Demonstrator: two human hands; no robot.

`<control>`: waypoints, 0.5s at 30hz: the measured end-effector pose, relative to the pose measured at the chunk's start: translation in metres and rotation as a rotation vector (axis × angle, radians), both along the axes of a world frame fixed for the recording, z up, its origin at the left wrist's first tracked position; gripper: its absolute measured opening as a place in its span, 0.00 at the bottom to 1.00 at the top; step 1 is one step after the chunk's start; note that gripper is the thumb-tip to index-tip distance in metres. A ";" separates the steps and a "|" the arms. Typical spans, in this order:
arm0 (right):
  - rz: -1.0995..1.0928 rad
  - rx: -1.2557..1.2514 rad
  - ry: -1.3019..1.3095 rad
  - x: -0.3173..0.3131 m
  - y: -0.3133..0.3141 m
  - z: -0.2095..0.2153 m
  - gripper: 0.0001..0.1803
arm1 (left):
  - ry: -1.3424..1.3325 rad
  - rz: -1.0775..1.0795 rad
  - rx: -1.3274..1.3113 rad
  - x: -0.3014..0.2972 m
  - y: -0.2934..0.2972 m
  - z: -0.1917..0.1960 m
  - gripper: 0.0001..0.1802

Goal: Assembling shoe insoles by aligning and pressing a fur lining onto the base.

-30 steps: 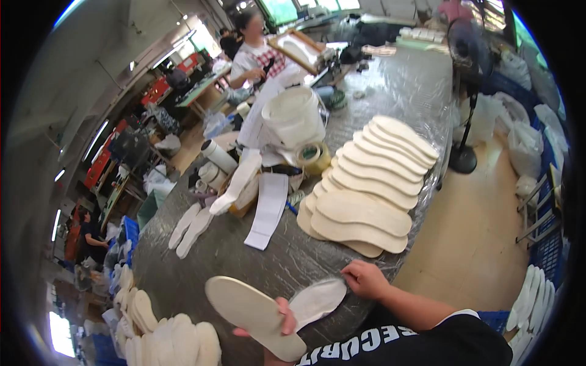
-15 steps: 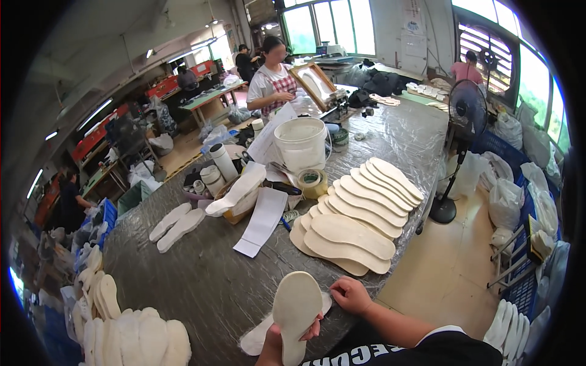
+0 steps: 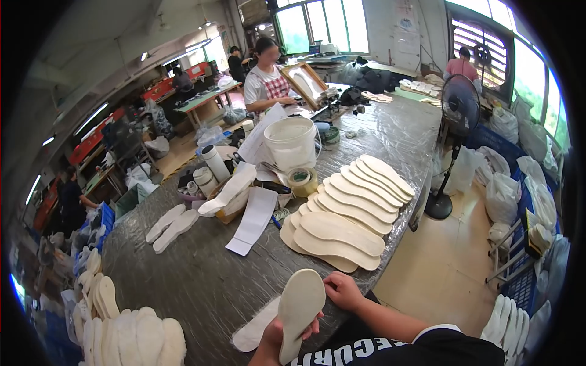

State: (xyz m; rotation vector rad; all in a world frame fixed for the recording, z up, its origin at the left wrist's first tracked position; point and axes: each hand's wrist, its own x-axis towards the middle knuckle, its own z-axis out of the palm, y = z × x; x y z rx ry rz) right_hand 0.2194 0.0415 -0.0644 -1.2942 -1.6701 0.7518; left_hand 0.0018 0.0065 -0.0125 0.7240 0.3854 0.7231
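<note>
A cream insole [image 3: 303, 302] stands upright in my left hand [image 3: 274, 333], whose thumb and fingers wrap round its middle. Close beside the insole's upper right edge is my right hand [image 3: 343, 291], with its fingers curled in. Whether those fingers pinch anything is too small to tell. Beneath the held piece, a white fluffy insole [image 3: 253, 327] lies on the dark, film-covered table [image 3: 183, 287]. Several cream insoles [image 3: 342, 235] lie in an overlapping row beyond my right hand.
Two pale insoles [image 3: 176, 230] lie left of a white paper sheet [image 3: 253, 221]. Behind are a white bucket [image 3: 289, 144] and a tape roll [image 3: 300, 178]. Fluffy insoles [image 3: 137, 338] are piled at lower left. A standing fan [image 3: 459, 107] is at right; a co-worker [image 3: 267, 82] stands across the table.
My right hand has come nearer to the held insole's edge. The left hand still grips the insole. The whole view has shifted slightly.
</note>
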 end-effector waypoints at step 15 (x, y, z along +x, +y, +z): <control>0.030 0.060 0.096 0.002 0.008 -0.017 0.05 | 0.138 -0.039 0.048 0.013 -0.001 -0.005 0.25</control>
